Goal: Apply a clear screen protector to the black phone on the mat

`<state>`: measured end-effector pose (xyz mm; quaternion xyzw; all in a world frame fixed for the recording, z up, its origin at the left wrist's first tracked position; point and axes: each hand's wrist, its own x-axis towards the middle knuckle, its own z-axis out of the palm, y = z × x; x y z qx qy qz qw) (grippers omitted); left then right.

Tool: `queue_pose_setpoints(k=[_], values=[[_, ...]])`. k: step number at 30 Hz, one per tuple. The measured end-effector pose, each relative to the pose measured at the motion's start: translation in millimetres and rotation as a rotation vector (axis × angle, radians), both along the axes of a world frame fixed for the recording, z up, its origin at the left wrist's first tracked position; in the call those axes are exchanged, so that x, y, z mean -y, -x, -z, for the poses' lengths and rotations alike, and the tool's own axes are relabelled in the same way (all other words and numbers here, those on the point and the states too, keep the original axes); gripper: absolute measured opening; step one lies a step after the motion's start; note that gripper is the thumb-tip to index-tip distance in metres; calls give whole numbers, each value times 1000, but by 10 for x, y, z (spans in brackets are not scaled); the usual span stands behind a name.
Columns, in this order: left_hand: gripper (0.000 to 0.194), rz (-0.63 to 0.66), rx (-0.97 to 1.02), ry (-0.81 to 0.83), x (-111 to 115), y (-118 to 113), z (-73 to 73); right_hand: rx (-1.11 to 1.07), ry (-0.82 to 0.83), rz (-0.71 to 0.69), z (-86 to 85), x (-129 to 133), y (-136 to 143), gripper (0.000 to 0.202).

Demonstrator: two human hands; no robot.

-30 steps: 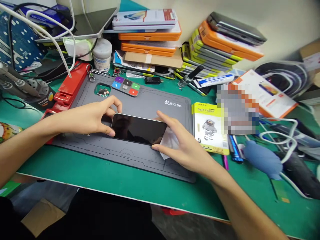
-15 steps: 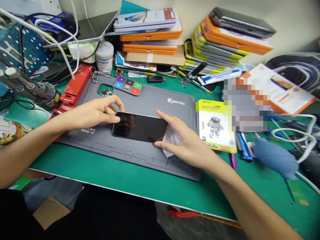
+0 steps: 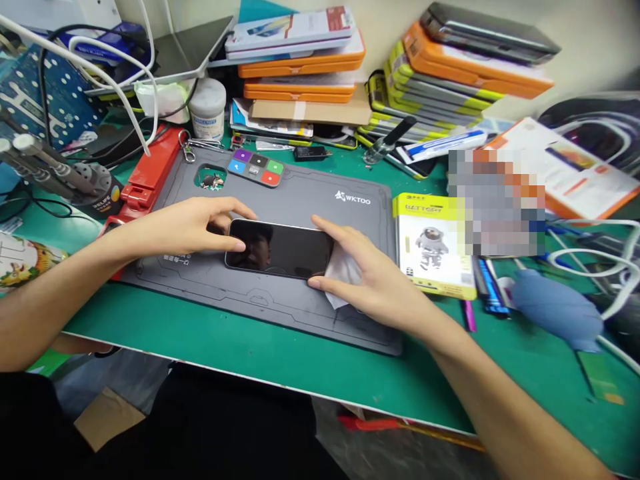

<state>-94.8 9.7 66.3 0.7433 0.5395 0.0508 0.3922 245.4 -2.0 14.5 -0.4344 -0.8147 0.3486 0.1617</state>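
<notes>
A smartphone (image 3: 280,250) with a dark, glossy screen lies lengthwise over the grey work mat (image 3: 260,300). My left hand (image 3: 207,225) grips its left end, thumb on the screen's edge and index finger along the far side. At the right end, my right hand (image 3: 353,267) holds the phone between thumb and fingers spread over its two long edges. A white cloth (image 3: 344,270) shows under my right palm, by the phone's right end. Whether the phone rests flat on the mat cannot be made out.
A yellow battery box (image 3: 433,250) lies right of the mat, with a blue air blower (image 3: 555,310) beyond. Left stand a red clamp (image 3: 150,167) and a tool holder (image 3: 95,193). Stacked orange cases (image 3: 300,63) and a white jar (image 3: 207,110) line the back.
My left hand has shifted slightly right onto the phone's left end, its thumb further over the screen. My right hand keeps nearly the same place. The view has moved a little.
</notes>
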Motion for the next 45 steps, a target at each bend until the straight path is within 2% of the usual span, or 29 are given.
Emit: queue_pose_setpoints(k=[2,8,16,20,25,35,45], values=[[59,11,18,6,-6,8,5,1,-7,-5,-3,1,1,86],[46,-52,122,40,-4,14,30,19,-27,-9,-4,14,9,81],[36,-38,213,53,-28,38,19,-1,-48,-14,14,11,22,71],[40,-38,158,6,-7,3,3,-11,-60,-9,9,13,35,69],[43,-61,-13,-121,43,-76,2,-12,-58,0,21,13,40,69],[38,63,-52,-198,13,-38,107,-13,-40,10,15,16,47,70],[57,167,-206,-245,130,-75,100,-32,-52,15,40,17,42,68]])
